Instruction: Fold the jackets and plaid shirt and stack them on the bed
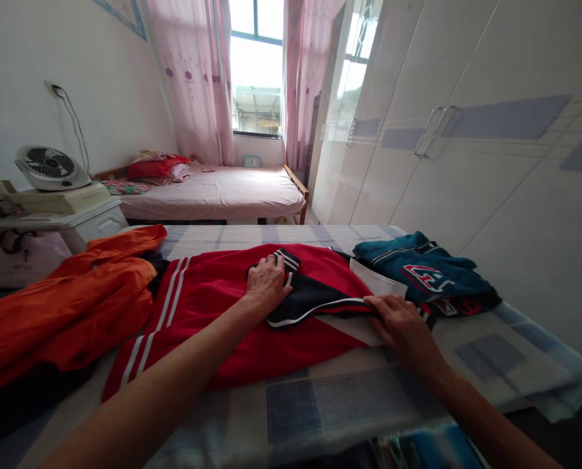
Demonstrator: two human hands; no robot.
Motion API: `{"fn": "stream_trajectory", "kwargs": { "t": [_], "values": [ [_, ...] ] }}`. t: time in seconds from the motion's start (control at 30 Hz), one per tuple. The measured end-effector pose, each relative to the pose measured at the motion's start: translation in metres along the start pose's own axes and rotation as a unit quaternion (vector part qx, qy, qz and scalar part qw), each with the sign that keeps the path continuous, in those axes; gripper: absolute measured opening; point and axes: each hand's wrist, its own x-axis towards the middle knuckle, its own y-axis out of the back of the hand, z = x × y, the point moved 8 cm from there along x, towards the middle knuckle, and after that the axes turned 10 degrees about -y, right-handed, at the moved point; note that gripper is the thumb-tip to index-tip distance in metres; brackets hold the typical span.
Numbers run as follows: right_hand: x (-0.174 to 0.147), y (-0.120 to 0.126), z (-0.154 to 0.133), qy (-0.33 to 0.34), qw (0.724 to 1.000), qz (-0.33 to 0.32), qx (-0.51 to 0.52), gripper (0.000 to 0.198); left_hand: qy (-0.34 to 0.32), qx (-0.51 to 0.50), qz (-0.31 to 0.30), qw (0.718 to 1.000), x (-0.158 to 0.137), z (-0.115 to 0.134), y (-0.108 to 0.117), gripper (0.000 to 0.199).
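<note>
A red sports garment [207, 306] with white stripes and dark navy panels lies spread on a checked bed sheet [320, 404]. My left hand [267, 283] rests palm-down on its navy part near a striped cuff, fingers together and flat. My right hand [402, 326] presses on the garment's right edge, where white and navy fabric meet, fingers pinching or flattening the fold. Just beyond my right hand lies a folded teal garment [420, 267] with a red and white logo.
An orange jacket [61, 306] is heaped at the left. A white nightstand [66, 221] carries a small fan [51, 168]. A second bed [213, 189] stands by the window. White wardrobe doors [467, 163] line the right side.
</note>
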Motion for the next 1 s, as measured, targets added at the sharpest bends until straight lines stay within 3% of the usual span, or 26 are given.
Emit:
{"fn": "stream_trajectory", "kwargs": {
  "t": [0.2, 0.4, 0.5, 0.6, 0.7, 0.8, 0.9, 0.97, 1.0],
  "values": [
    [0.008, -0.004, -0.005, -0.014, 0.999, -0.015, 0.038, 0.033, 0.017, 0.001, -0.041, 0.999, 0.004, -0.023, -0.016, 0.04],
    [0.017, -0.011, -0.014, -0.015, 0.998, -0.018, 0.064, 0.032, -0.013, -0.014, -0.014, 1.0, -0.004, 0.004, -0.007, 0.048],
    [0.016, -0.014, -0.014, -0.023, 0.996, -0.03, 0.08, 0.02, 0.004, -0.055, -0.033, 0.998, 0.001, 0.012, -0.018, 0.033],
    [0.013, -0.015, -0.013, -0.029, 0.995, -0.05, 0.085, 0.012, 0.045, -0.12, -0.036, 0.991, 0.008, 0.005, -0.023, 0.018],
    [0.011, -0.015, -0.009, -0.037, 0.995, -0.058, 0.072, 0.013, 0.078, -0.198, 0.0, 0.977, 0.006, -0.017, -0.006, 0.015],
    [0.008, -0.011, -0.004, -0.046, 0.996, -0.031, 0.065, 0.015, 0.102, -0.281, 0.041, 0.953, -0.02, -0.047, 0.024, 0.018],
    [0.004, -0.012, 0.001, -0.047, 0.997, -0.01, 0.066, 0.015, 0.131, -0.406, 0.08, 0.901, -0.073, -0.077, 0.038, 0.019],
    [0.0, -0.015, 0.002, -0.045, 0.997, -0.012, 0.065, 0.014, 0.223, -0.61, 0.135, 0.748, -0.12, -0.1, 0.026, 0.018],
    [-0.001, -0.017, 0.002, -0.044, 0.997, -0.016, 0.063, 0.014, 0.279, -0.653, 0.153, 0.688, -0.144, -0.109, 0.016, 0.025]
  ]
}}
